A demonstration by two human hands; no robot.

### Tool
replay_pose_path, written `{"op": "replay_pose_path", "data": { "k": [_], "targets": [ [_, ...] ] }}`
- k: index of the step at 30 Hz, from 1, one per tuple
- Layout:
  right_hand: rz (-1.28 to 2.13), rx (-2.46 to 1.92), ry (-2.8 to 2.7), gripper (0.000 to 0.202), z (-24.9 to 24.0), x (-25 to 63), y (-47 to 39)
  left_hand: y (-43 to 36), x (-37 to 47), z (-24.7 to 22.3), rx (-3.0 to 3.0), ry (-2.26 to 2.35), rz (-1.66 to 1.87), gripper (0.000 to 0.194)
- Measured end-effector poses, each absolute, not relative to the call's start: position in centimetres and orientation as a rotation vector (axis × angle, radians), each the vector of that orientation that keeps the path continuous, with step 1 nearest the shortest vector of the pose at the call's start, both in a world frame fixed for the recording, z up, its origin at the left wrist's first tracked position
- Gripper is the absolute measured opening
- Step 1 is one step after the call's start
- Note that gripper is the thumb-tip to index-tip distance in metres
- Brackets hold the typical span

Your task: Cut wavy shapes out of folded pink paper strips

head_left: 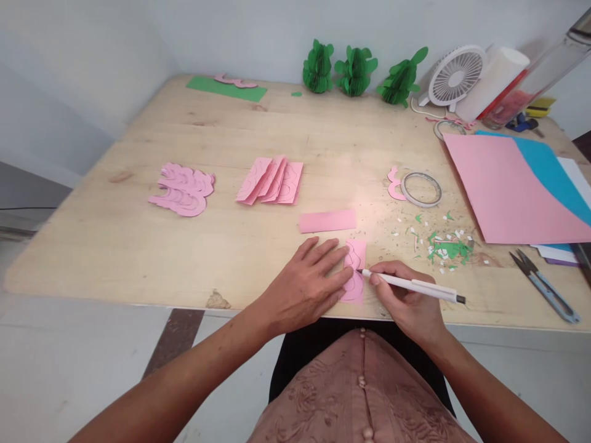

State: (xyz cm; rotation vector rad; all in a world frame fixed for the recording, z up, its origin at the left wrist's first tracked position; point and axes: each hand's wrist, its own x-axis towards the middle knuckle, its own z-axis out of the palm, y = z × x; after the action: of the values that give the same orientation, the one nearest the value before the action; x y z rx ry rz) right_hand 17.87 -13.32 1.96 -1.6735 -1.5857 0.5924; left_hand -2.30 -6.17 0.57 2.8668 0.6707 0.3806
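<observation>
On the pale, knotty wooden table (pixel 138 246), scallop-edged pink paper cut-outs (pixel 184 195) lie piled at the left; beside them, pink folded papers (pixel 272 180) stand in crisp pleats, marked with curved lines. The left hand (pixel 307 286) lies flat, its fingers slightly apart and gripping nothing, pressing a small pink card (pixel 354 290) near the table's front edge. A smooth, plain pink strip (pixel 327 220) lies just beyond. The card is an upright rectangle, matte and flat, bearing a dark outline of rounded lobes. The right hand (pixel 410 307) is closed around a slim white pen (pixel 415 285), its tip at the card's right side. Farther right come a ring of tape (pixel 422 204), crumbly green and white scraps (pixel 452 249), a broad pink sheet (pixel 512 191) and blue-handled metal snips (pixel 547 289).
</observation>
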Motion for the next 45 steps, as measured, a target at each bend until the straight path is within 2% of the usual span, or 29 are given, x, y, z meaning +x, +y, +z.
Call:
{"op": "replay_pose_path", "data": {
  "k": [22,33,45],
  "targets": [
    [0.591,-1.654,-1.638,0.01,2.05,17.88,-13.26,-6.19,-2.29,0.47,2.858,0.67,0.411,0.024],
    [0.805,-1.655,-1.517,0.011,2.27,18.02,-12.86,-6.23,-2.3,0.51,2.873,0.674,0.409,0.024],
    [0.76,-1.679,-1.532,0.012,2.37,17.87,-13.19,-6.24,-2.31,0.51,2.866,0.671,0.412,0.025]
  ]
}}
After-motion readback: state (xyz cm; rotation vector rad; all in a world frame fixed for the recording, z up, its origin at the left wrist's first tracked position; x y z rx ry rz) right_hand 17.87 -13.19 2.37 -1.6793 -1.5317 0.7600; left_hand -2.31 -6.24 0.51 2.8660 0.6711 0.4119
